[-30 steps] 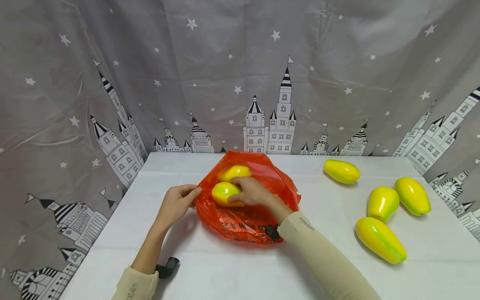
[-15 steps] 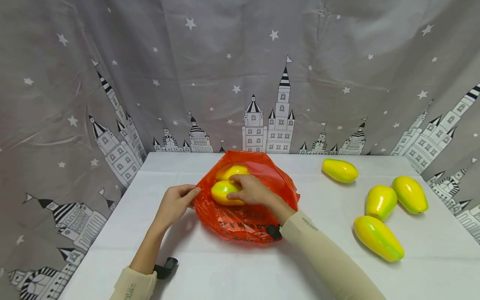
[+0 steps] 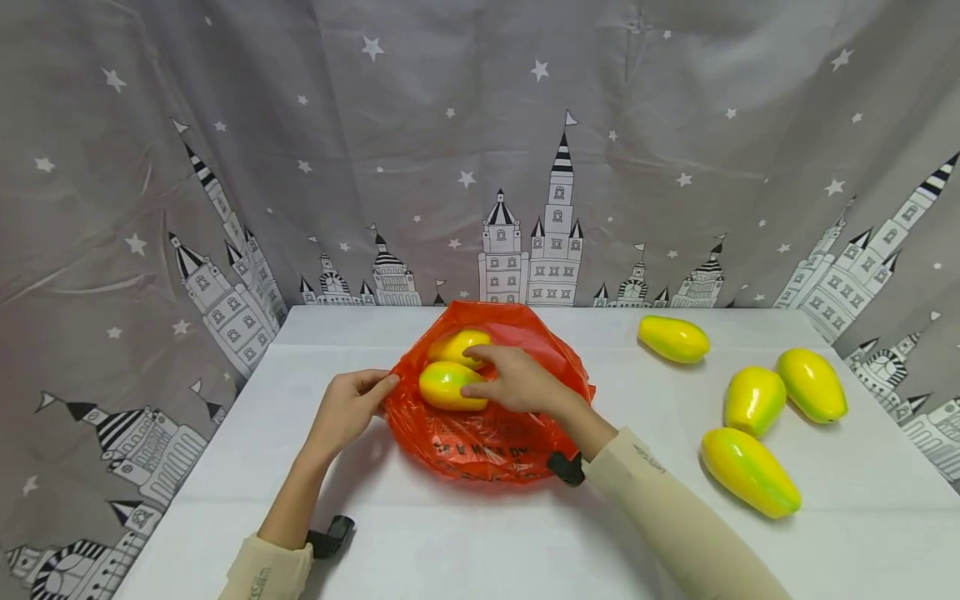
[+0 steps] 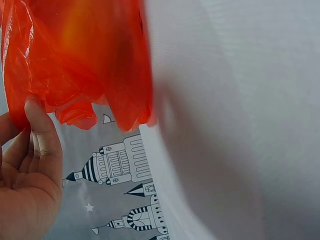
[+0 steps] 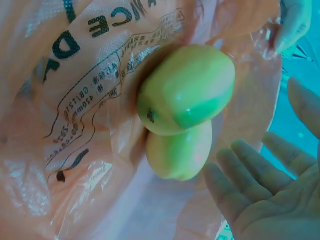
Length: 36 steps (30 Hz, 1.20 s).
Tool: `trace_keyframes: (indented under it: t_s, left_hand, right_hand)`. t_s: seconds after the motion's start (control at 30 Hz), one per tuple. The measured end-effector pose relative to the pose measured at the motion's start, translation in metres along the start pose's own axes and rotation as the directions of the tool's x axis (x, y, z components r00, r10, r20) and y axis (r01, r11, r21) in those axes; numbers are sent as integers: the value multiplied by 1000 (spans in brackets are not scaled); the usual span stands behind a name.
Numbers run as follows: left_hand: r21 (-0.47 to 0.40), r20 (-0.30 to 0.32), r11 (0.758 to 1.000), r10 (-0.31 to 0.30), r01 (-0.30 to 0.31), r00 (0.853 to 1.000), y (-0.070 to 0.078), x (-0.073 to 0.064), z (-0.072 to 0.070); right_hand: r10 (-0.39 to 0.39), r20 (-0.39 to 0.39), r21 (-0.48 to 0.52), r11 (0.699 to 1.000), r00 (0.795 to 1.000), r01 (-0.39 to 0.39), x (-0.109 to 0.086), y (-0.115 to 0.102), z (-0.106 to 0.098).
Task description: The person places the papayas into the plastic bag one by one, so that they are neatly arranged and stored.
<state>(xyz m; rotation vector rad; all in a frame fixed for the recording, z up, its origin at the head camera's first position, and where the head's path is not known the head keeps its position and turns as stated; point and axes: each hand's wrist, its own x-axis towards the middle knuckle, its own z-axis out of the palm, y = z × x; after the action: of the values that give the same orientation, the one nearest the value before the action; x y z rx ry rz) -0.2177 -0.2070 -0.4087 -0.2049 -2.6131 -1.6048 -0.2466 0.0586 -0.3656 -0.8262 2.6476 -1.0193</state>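
Note:
A red plastic bag (image 3: 480, 433) lies with its mouth spread on the white table. Two shiny yellow-green mangoes are inside it, a front mango (image 3: 446, 385) and a rear mango (image 3: 456, 343). My left hand (image 3: 345, 412) pinches the bag's left rim between thumb and fingers, as the left wrist view also shows at the crumpled bag edge (image 4: 32, 65). Over the bag's mouth, my right hand (image 3: 521, 379) is beside the mangoes with its fingers spread. In the right wrist view, the right hand (image 5: 270, 200) holds nothing, and a gap separates most fingers from the fruit.
Several more mangoes lie on the right of the table: one far mango (image 3: 673, 338) at the back, and a cluster with a near mango (image 3: 750, 472) at its front. A grey curtain (image 3: 420, 100) printed with castles and stars surrounds the table (image 3: 450, 550).
My right hand has loosened from the front mango and drawn back slightly to the right, its fingers spreading. The left hand keeps its pinch on the bag rim. The view has shifted a little.

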Motion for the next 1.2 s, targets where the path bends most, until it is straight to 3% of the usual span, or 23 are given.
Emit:
trace_keyframes:
  t_s: [0.5,0.73,1.2]
  left_hand:
    - [-12,-4,1000,-14,14,1000,1,0,-1]
    - [-43,1,999,-25,25,1000,0,0,-2]
    - [-9,-6,1000,-28,28,1000,0,2,-1]
  right_hand:
    - [-12,-92,124,992,996,23,-33,8,-28]
    - [-64,-135,124,989,989,81,-48,21,-31]
    - [-19,-221,88,995,975,39,-88,41,-39]
